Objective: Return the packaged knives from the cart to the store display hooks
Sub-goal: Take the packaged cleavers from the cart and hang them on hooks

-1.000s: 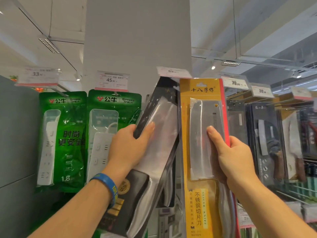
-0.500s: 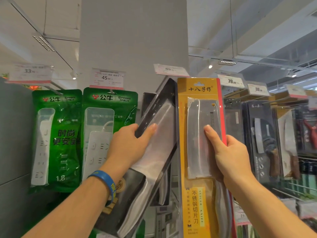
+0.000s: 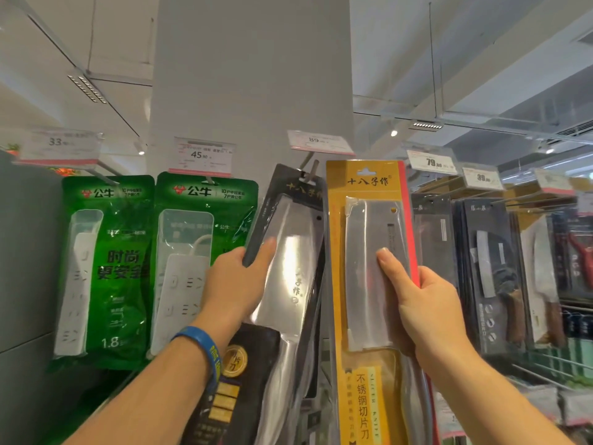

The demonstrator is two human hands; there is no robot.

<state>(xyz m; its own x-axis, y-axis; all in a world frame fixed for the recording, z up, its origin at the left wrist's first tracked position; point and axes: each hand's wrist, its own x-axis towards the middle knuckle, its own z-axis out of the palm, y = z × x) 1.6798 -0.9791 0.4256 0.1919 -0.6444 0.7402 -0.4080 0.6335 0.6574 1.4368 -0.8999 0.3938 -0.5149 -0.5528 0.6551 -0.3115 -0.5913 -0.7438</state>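
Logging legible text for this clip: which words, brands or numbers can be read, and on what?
"公牛", "时尚更安全", "1.8": left green pack
"公牛": second green pack
"十八子作", "不锈钢切片刀": yellow knife pack, in right hand
"片刀": gold seal on black knife pack, in left hand
"33", "45.90", "89", "79", "39": price tags, left to right
Finer print: blurred.

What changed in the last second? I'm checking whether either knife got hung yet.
The black knife pack, gripped by the left hand, eased slightly down, so the tip of the hook now shows at its hang hole; earlier the pack's top covered it. Whether it hangs freely cannot be told. Nothing was let go: the right hand holds the yellow knife pack upright beside it as before.
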